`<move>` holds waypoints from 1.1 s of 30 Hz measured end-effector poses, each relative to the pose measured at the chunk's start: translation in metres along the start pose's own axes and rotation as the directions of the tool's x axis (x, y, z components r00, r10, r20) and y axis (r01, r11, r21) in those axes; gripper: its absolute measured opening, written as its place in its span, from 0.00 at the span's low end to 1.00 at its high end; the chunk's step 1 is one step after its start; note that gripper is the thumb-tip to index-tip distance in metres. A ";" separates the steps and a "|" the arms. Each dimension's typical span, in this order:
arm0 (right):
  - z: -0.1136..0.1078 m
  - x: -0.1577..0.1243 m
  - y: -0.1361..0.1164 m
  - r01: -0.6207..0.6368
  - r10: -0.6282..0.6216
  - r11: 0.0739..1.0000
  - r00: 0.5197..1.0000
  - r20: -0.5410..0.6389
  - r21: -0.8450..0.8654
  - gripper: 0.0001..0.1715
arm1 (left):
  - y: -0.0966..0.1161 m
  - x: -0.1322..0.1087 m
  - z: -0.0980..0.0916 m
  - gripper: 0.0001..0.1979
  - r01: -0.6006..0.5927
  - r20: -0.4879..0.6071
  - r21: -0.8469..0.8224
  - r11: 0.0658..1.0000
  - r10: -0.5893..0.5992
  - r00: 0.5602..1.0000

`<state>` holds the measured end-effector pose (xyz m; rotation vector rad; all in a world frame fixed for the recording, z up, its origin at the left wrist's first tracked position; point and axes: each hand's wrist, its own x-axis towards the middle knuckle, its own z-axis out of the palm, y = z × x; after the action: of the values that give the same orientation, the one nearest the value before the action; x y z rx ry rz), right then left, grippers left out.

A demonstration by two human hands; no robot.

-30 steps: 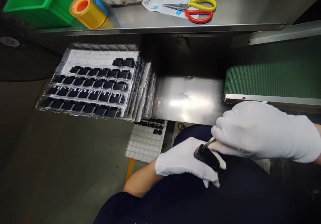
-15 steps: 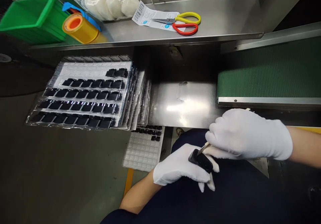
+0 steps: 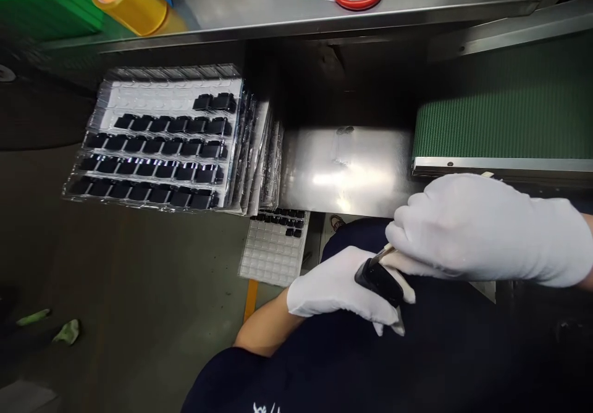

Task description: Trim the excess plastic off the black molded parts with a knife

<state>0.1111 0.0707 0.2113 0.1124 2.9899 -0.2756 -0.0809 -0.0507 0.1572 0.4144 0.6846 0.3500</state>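
As left hand (image 3: 331, 284) clamps black part (image 3: 383, 282), right hand (image 3: 463, 228) clasping thin tool (image 3: 382, 254), angled against it

The gloved hands (image 3: 336, 286) are white, the part (image 3: 382, 282) black.

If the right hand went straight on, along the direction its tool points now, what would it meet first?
Most likely the black part held in the left hand: the thin tool in the right hand has its tip at the part's upper end, though contact is hard to judge.
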 end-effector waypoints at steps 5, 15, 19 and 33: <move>0.000 0.003 -0.003 -0.003 0.001 1.000 0.999 0.051 0.021 0.23 | 0.001 -0.001 0.000 0.19 -0.009 0.010 0.009 1.000 0.009 1.000; -0.005 0.005 -0.005 -0.005 0.001 0.999 0.995 0.099 0.040 0.25 | 0.000 -0.002 0.002 0.18 -0.017 0.003 0.023 1.000 0.016 1.000; 0.000 0.001 -0.006 0.036 -0.035 0.999 0.999 0.022 -0.034 0.22 | 0.001 -0.001 0.003 0.17 0.007 -0.015 0.035 0.999 -0.006 1.000; 0.003 -0.008 -0.010 0.092 -0.098 0.990 0.994 -0.050 -0.108 0.17 | 0.001 0.000 0.009 0.21 0.071 -0.074 0.234 0.970 -0.055 0.996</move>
<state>0.1185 0.0599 0.2115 -0.0347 3.0621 -0.1261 -0.0750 -0.0518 0.1638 0.6086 0.8066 0.2228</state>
